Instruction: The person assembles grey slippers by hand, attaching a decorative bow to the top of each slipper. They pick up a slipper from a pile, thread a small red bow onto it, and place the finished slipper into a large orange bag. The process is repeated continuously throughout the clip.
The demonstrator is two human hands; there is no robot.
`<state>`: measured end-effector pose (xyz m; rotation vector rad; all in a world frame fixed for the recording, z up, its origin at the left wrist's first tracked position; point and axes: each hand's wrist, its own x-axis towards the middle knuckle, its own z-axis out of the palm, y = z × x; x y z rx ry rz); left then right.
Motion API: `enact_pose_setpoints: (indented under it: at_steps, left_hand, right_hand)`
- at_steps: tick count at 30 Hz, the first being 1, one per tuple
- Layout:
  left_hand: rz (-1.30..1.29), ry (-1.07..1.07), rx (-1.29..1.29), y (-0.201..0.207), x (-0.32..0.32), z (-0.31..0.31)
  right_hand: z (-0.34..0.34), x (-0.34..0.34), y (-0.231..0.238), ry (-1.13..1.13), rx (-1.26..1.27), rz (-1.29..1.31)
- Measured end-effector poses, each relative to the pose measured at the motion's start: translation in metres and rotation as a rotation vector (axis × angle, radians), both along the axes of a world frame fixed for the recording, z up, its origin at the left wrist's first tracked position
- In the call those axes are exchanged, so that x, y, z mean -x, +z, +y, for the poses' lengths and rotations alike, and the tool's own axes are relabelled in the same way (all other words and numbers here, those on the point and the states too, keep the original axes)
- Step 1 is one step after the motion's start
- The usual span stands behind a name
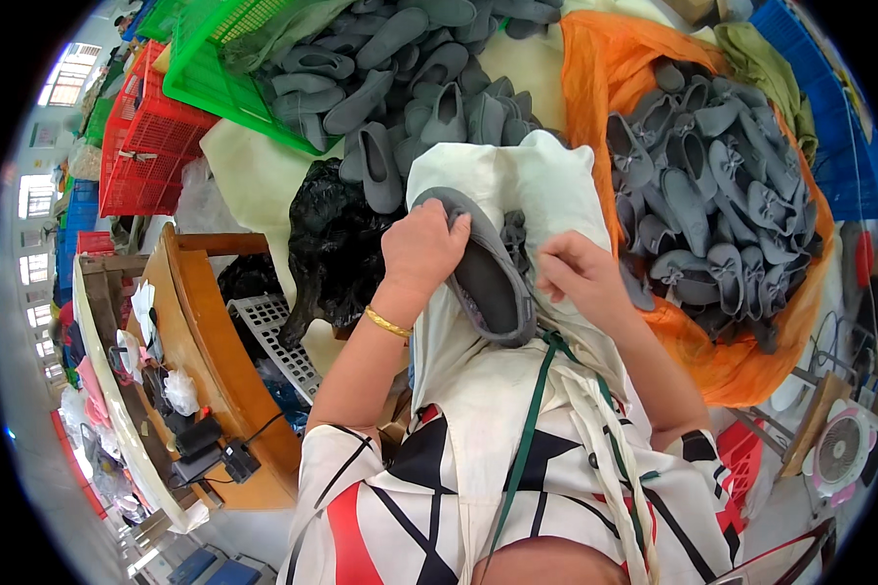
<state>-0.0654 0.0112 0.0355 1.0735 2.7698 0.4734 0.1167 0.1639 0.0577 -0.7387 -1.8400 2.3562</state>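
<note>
My left hand (427, 244) grips a grey slip-on shoe (496, 288) by its far end, thumb on the rim and fingers over the outside. The shoe's opening faces up above the white cloth (556, 185) over my lap. To its right, my right hand (583, 278) is closed, apart from the shoe, fingertips curled together. Whether a small thing sits in that pinch is hidden. Just beyond the shoe, small grey pieces (515, 234) lie on the white cloth; their exact kind is partly covered.
A large pile of grey shoes (400, 49) lies ahead beside a green crate (205, 78). An orange sack (595, 58) at the right holds shoes with bows. Black plastic (337, 244), a wooden desk (215, 370) and red crates (151, 146) stand left. A fan (839, 448) is far right.
</note>
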Motion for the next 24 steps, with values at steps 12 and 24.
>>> enact_pose_setpoints:
  at_steps: [12, 24]
  left_hand:
    - [-0.698, 0.262, -0.393, -0.013, 0.019, -0.030]
    - [-0.908, 0.412, -0.494, -0.013, 0.015, -0.031]
  right_hand:
    - [-0.037, 0.074, -0.030, 0.177, -0.383, -0.009]
    - [-0.040, 0.080, -0.045, 0.187, -0.477, -0.006]
